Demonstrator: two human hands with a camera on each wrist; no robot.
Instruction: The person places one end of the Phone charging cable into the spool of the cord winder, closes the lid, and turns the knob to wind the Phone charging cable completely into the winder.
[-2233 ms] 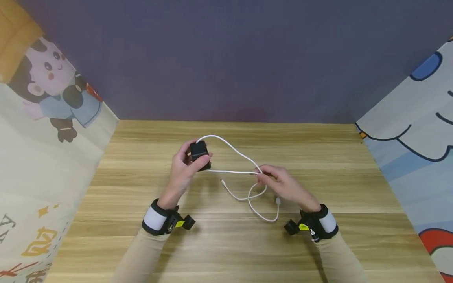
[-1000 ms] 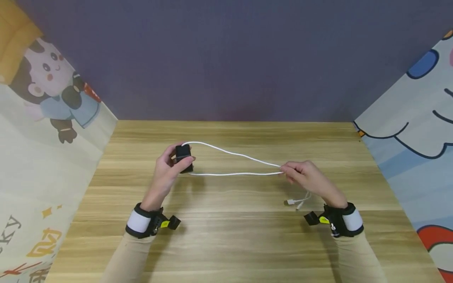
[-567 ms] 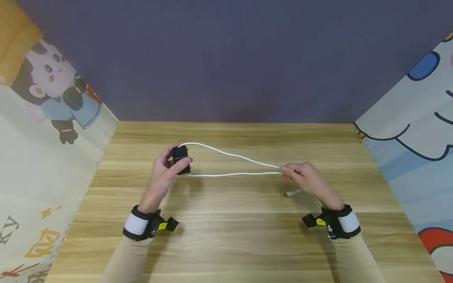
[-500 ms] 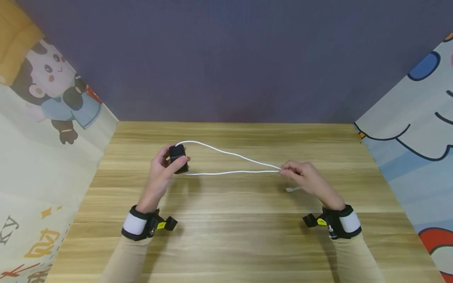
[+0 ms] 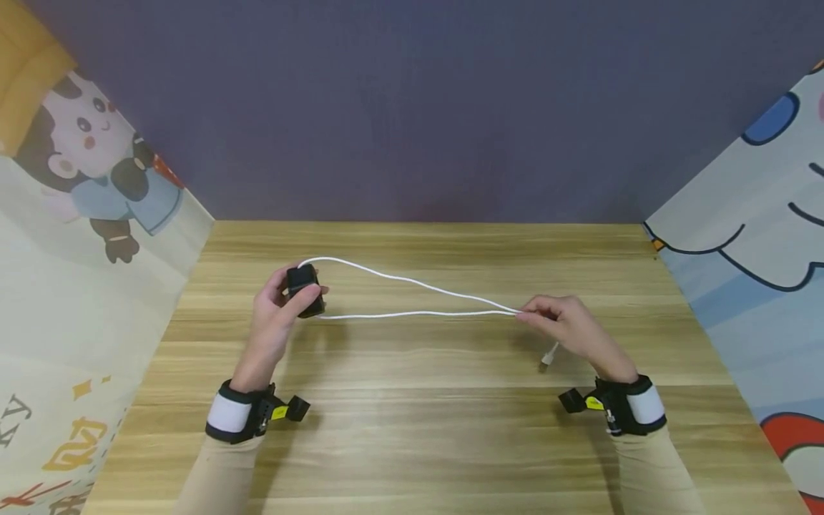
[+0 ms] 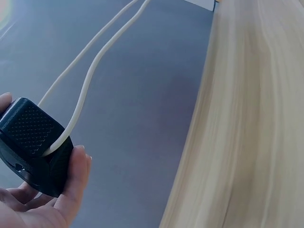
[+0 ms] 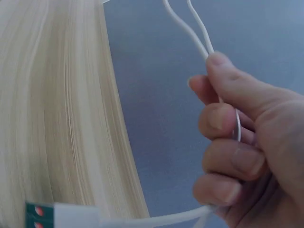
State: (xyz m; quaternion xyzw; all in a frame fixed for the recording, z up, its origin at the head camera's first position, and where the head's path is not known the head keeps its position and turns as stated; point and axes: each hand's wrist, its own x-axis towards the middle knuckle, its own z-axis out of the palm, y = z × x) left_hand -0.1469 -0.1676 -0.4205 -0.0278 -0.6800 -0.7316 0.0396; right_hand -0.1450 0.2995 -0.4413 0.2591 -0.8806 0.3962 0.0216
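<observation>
My left hand point(image 5: 273, 315) grips a small black box-shaped cable winder point(image 5: 305, 291) between thumb and fingers. In the left wrist view, the winder point(image 6: 33, 137) has a textured face, and the cable comes out of its side. Two strands of white USB cable point(image 5: 412, 280) run from its far and near ends and meet at my right hand point(image 5: 569, 329). Thumb and forefinger pinch the strands together there, other fingers curled around the cable. Below the right palm hangs the cable's plug point(image 5: 546, 360), close up as a USB plug point(image 7: 66, 216) with a green inside.
Both hands are above a wood-grain table point(image 5: 412, 436). A dark grey-blue panel point(image 5: 412, 107) stands along its far edge. Cartoon-printed walls flank it at the left point(image 5: 58, 286) and right point(image 5: 766, 286). Each wrist wears a strap with a small camera.
My left hand has moved left with the winder and my right hand has moved right, lengthening the two strands. The loose cable ends have been drawn up near the right hand.
</observation>
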